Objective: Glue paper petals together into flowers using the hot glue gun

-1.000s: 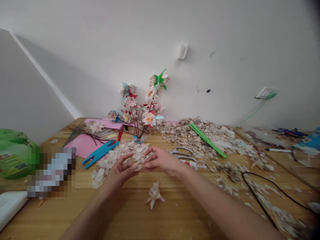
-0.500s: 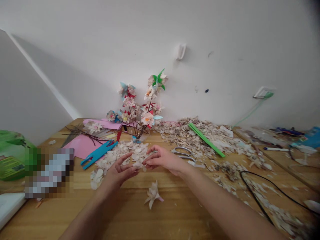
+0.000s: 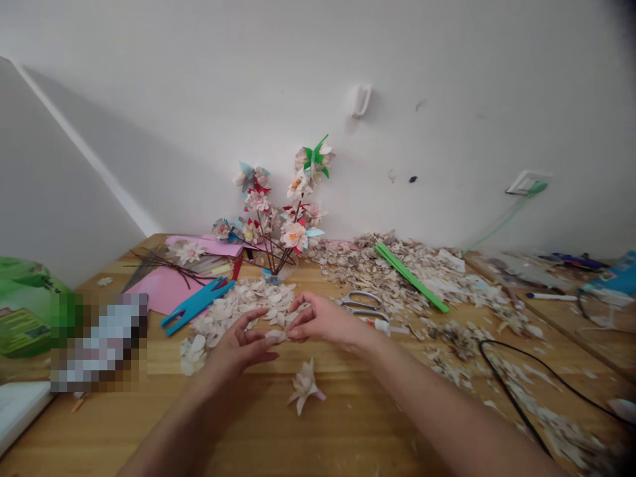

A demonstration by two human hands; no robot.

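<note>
My left hand (image 3: 242, 343) and my right hand (image 3: 318, 320) meet over the wooden table (image 3: 348, 424), fingertips touching around a small pale paper petal (image 3: 275, 335). Both hands pinch it between thumb and fingers. Just behind them lies a heap of pale petals (image 3: 238, 308). A finished cream paper flower (image 3: 305, 385) rests on the table in front of my hands. Scissors (image 3: 362, 302) lie right of my right hand.
A vase of paper flowers (image 3: 281, 218) stands at the wall. Pink paper (image 3: 166, 288), a blue plastic tool (image 3: 196, 305) and thin sticks (image 3: 159, 260) lie left. Paper scraps (image 3: 407, 271), a green strip (image 3: 410, 277) and a black cable (image 3: 517, 391) spread right. A green bag (image 3: 24, 305) sits far left.
My hands have drawn slightly closer together and toward me, the fingertips now closing on the petal. Nothing else on the table moved.
</note>
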